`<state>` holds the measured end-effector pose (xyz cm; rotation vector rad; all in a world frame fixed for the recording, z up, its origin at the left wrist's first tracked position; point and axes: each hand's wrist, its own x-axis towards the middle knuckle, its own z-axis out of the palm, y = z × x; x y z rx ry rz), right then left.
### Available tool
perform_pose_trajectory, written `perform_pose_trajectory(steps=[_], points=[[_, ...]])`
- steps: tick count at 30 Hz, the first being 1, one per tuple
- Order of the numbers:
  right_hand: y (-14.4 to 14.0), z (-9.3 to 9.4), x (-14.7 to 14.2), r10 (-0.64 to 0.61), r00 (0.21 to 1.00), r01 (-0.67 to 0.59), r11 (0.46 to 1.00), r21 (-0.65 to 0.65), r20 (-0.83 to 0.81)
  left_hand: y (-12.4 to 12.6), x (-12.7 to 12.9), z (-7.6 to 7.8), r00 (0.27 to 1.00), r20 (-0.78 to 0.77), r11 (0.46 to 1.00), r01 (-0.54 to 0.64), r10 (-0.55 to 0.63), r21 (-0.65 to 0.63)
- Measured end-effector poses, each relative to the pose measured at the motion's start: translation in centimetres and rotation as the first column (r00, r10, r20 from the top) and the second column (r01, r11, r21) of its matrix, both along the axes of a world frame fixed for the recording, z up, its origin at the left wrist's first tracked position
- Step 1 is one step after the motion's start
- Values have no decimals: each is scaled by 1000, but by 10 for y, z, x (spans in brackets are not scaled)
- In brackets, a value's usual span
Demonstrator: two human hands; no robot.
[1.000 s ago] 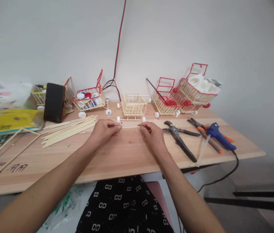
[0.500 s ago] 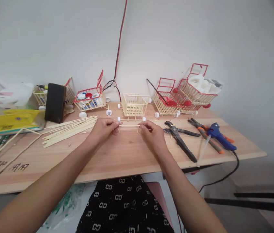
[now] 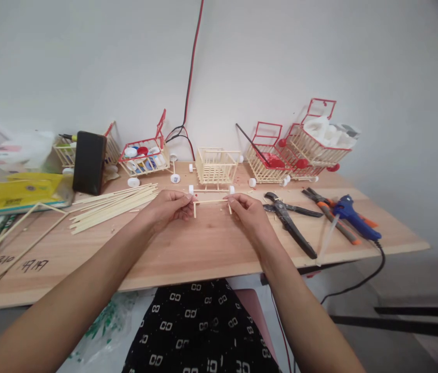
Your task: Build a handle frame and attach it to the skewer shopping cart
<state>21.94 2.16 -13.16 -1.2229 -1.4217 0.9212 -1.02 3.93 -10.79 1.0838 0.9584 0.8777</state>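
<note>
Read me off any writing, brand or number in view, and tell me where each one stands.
"310": handwritten on the wooden tabletop.
Second handwritten mark beside it: possibly "147 147", unclear.
Yellow packet: dark print, too blurred to read.
Black clothing: white letter-like pattern, no legible words.

One head-worn view looks forward and down across the table (image 3: pixel 211 254).

The clothes (image 3: pixel 203 336) were black, with small white box shapes (image 3: pixel 190 313) in pairs. The left hand (image 3: pixel 169 207), right hand (image 3: pixel 248 210) and both arms (image 3: pixel 83 282) were bare.
</note>
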Motion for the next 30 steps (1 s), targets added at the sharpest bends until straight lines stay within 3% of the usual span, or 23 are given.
perform_pose_trajectory(steps=[10,21,26,30], points=[[-2,1,0,12,998,-15,999,-52,-65,-4,3,5,987,-156,999,49,-48,4],[-7,13,-6,42,996,-50,994,-96,-80,-12,9,16,916,-366,984,177,-163,5],[-4,6,-6,-17,992,6,996,-85,-127,-10,8,14,951,-275,989,145,-144,-14],[0,0,-4,-69,985,62,997,-46,-161,-5,5,12,998,-67,998,-6,2,-62]])
